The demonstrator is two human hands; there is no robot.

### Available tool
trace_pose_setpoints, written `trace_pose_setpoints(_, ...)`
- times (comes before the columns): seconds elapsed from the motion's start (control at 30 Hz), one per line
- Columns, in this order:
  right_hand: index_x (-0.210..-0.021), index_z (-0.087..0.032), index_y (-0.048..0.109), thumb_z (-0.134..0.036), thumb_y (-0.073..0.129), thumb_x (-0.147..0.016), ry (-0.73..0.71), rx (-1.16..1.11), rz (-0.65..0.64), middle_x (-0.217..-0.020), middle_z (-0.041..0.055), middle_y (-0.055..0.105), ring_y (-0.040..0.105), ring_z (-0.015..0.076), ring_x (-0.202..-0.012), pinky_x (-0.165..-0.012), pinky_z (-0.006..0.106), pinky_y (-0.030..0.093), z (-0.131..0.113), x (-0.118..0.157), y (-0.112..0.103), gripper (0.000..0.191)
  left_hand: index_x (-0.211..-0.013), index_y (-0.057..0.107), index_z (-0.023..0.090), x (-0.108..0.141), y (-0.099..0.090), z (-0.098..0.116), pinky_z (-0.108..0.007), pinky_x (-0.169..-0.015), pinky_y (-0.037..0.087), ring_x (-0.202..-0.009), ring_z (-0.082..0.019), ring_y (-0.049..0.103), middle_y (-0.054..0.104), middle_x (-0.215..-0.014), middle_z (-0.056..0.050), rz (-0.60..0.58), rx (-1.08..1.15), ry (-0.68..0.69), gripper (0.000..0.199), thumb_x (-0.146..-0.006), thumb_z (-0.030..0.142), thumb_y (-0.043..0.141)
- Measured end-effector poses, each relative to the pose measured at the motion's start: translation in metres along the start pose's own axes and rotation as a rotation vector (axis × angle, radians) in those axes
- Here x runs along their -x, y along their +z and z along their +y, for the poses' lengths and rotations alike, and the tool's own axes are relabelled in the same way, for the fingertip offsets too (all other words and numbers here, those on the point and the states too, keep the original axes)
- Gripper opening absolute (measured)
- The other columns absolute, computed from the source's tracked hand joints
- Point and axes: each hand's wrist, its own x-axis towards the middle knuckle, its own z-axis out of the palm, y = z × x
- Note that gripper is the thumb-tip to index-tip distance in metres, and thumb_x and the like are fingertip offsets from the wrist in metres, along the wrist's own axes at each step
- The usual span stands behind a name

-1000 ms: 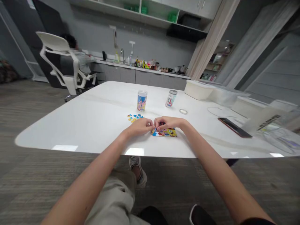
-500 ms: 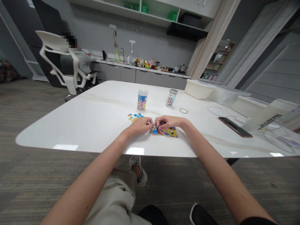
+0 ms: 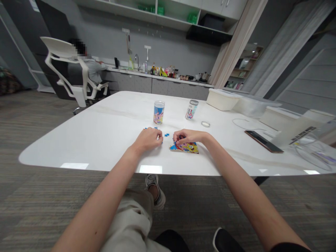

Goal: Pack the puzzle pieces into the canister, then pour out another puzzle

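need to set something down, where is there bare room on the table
Widest: the left side of the table, left of the left hand and blue can. Smaller: between the right forearm and phone. Crowded: around the puzzle and loose pieces, and the right end, with boxes.

Rm's back wall [image 3: 110,38] is dk gray, w/ a lt-topped counter [image 3: 126,71] over gray cabs [image 3: 143,84], a curved faucet [image 3: 138,62] on its L half, & open white shelves [image 3: 177,12] up top nr a blk hood-like unit [image 3: 207,36]. On L, a tall dk unit [image 3: 52,38] & white-framed office chair [image 3: 85,75] on gray streaky flr [image 3: 57,196]; on R, a pale column [image 3: 244,38], shelf niche [image 3: 240,72] past it & gray horiz. paneling [image 3: 312,77]. Big white table [image 3: 78,140], faint veining, rounded L corner, fills the mid, w/ bright lt patches [image 3: 75,166] reflected along its near edge.
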Motion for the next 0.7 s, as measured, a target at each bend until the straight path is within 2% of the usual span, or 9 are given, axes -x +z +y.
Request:
trace_pose_setpoints(0.17,-0.087,-0.015,0.060,-0.034,0.063,-0.080,0.029,-0.036,0.001,-0.073,-0.0005,0.062,0.053,0.0109,-0.061,-0.057,0.023,0.041,-0.004,0.000,0.001,0.020,-0.084,0.072,0.021,0.004,-0.005,-0.011,-0.030,-0.065,0.040,-0.074,-0.023,0.062,0.068,-0.074,-0.005,0.025,-0.060,-0.021,0.024,-0.080,0.026,0.049)
trace_pose_setpoints(0.3,-0.086,-0.016,0.059,-0.034,0.063,-0.081,0.027,-0.075,0.016,-0.072,-0.0019,0.061,0.050,0.0094,-0.058,-0.055,0.023,0.040,-0.009,0.001,0.002,0.019,-0.093,0.072,0.020,0.004,-0.005,-0.003,-0.028,-0.064,0.039,-0.067,-0.019,0.059,0.065,-0.067,-0.003,0.045,0.056,0.001,0.026,-0.083,0.035,0.053)
trace_pose_setpoints(0.47,-0.090,-0.015,0.064,-0.035,0.064,-0.082,-0.011,-0.004,0.032,-0.074,-0.0012,0.062,0.052,0.0095,-0.062,-0.060,0.023,0.041,-0.010,0.001,0.003,0.022,-0.089,0.074,0.018,-0.001,0.004,0.010,-0.026,-0.061,0.036,-0.060,-0.015,0.056,0.063,-0.061,-0.002,-0.041,0.206,0.112,0.031,-0.088,0.039,0.050)
trace_pose_setpoints(0.57,-0.087,-0.014,0.066,-0.037,0.066,-0.080,-0.012,0.016,0.034,-0.079,0.0006,0.064,0.054,0.0107,-0.068,-0.063,0.023,0.042,-0.007,0.000,0.003,0.024,-0.088,0.075,0.019,-0.002,0.010,0.012,-0.026,-0.061,0.036,-0.059,-0.015,0.056,0.064,-0.060,-0.002,-0.088,0.199,0.146,0.028,-0.086,0.037,0.053)
trace_pose_setpoints(0.7,-0.088,-0.015,0.065,-0.039,0.067,-0.080,0.017,-0.017,0.031,-0.074,-0.0008,0.063,0.053,0.0097,-0.063,-0.059,0.023,0.041,-0.007,-0.001,0.004,0.026,-0.087,0.075,0.020,-0.002,0.013,0.012,-0.026,-0.063,0.038,-0.061,-0.017,0.059,0.064,-0.060,-0.003,-0.076,0.162,0.161,0.027,-0.087,0.035,0.053)
